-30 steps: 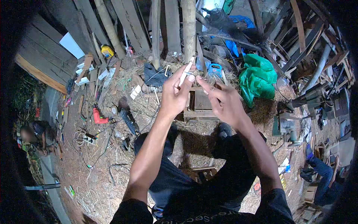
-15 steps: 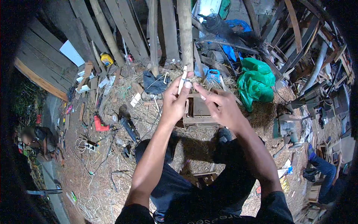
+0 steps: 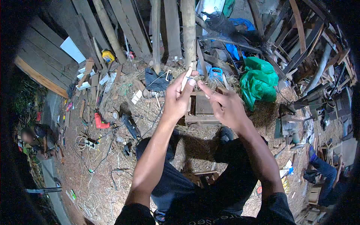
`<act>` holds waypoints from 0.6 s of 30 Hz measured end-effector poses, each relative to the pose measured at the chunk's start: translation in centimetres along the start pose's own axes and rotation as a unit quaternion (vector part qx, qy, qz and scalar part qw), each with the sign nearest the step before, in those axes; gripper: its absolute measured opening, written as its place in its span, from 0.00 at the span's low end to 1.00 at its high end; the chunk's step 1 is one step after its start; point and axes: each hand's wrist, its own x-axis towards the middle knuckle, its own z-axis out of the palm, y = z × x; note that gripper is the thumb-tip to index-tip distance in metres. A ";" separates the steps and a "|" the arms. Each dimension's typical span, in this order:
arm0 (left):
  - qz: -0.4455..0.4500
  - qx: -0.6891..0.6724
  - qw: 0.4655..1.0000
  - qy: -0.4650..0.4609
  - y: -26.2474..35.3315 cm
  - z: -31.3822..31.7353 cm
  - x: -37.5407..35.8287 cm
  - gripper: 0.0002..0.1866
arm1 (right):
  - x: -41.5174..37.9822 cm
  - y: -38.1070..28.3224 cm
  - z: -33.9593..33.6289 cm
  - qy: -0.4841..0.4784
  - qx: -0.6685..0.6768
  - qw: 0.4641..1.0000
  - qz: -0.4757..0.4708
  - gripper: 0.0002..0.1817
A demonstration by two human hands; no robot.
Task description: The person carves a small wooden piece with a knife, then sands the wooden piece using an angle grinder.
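In a cluttered workshop yard strewn with straw, leaning planks [image 3: 131, 26] fill the top of the frame, a green bag [image 3: 260, 79] sits at upper right, and a small wooden box [image 3: 200, 108] lies on the ground at centre, below two raised hands. The view has barely shifted over the last second: both hands have held their place at upper centre, drifting only slightly, so the fiddly work at the fingertips appears to be carrying on rather than finished. The left hand [image 3: 176, 99], arm stretched up from the bottom of the frame, has its fingers closed around a thin pale strip [image 3: 187, 74], pinched near its lower end between thumb and forefinger so the strip points up and slightly right. The right hand [image 3: 225, 107] sits just beside it, fingers loosely spread and holding nothing that can be made out, its forefinger aimed at the left thumb. A red drill [image 3: 99, 121] lies at centre left; another person [image 3: 33, 137] crouches at the far left edge.
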 end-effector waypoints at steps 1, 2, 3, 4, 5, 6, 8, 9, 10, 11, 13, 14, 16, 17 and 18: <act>0.011 0.008 1.000 0.008 0.0 0.0 0.0 0.15 | 0.0 0.0 0.1 -0.005 -0.002 1.000 0.003 0.34; 0.026 0.019 0.999 0.015 -0.1 0.0 0.1 0.14 | 0.0 0.1 0.1 -0.009 -0.004 1.000 0.007 0.34; 0.041 0.030 0.998 0.022 -0.1 0.1 0.1 0.14 | 0.0 0.1 0.2 -0.014 -0.006 1.000 0.011 0.34; 0.025 0.034 0.999 0.032 0.0 0.1 0.1 0.13 | 0.0 0.0 0.2 -0.012 -0.010 1.000 0.010 0.34; 0.008 0.038 0.998 0.041 0.1 0.2 0.0 0.13 | 0.0 -0.2 0.1 -0.011 -0.015 1.000 0.009 0.34; -0.008 0.042 0.998 0.049 0.2 0.2 -0.1 0.13 | 0.0 -0.3 0.1 -0.010 -0.019 1.000 0.009 0.34; 0.007 0.046 0.997 0.056 -0.2 0.3 0.0 0.13 | -0.1 -0.4 0.4 -0.005 -0.035 0.999 0.019 0.34; 0.015 0.048 0.997 0.060 -0.4 0.4 0.1 0.12 | 0.0 -0.4 0.5 -0.003 -0.043 0.999 0.023 0.35; 0.006 0.037 0.997 0.063 -0.5 0.5 0.1 0.13 | 0.0 -0.3 0.6 -0.002 -0.034 0.999 0.021 0.34; -0.003 0.026 0.997 0.066 -0.6 0.7 0.0 0.13 | 0.0 -0.2 0.6 0.000 -0.025 1.000 0.019 0.34; -0.034 -0.028 0.997 0.060 -0.4 0.8 0.0 0.14 | 0.2 0.7 1.0 0.017 0.032 0.999 -0.008 0.33; -0.056 -0.070 0.995 0.052 -0.2 0.8 0.0 0.15 | 0.5 1.7 1.4 0.033 0.081 0.996 -0.031 0.32; -0.106 -0.194 0.974 0.041 -0.2 0.4 0.0 0.16 | 0.5 2.1 1.3 0.041 0.141 0.989 -0.024 0.30; -0.130 -0.276 0.951 0.040 -0.6 0.0 0.2 0.17 | 0.3 2.0 0.9 0.033 0.152 0.988 0.005 0.29; -0.153 -0.355 0.921 0.039 -0.6 -0.4 0.5 0.18 | 0.4 1.9 0.7 0.024 0.162 0.986 0.033 0.27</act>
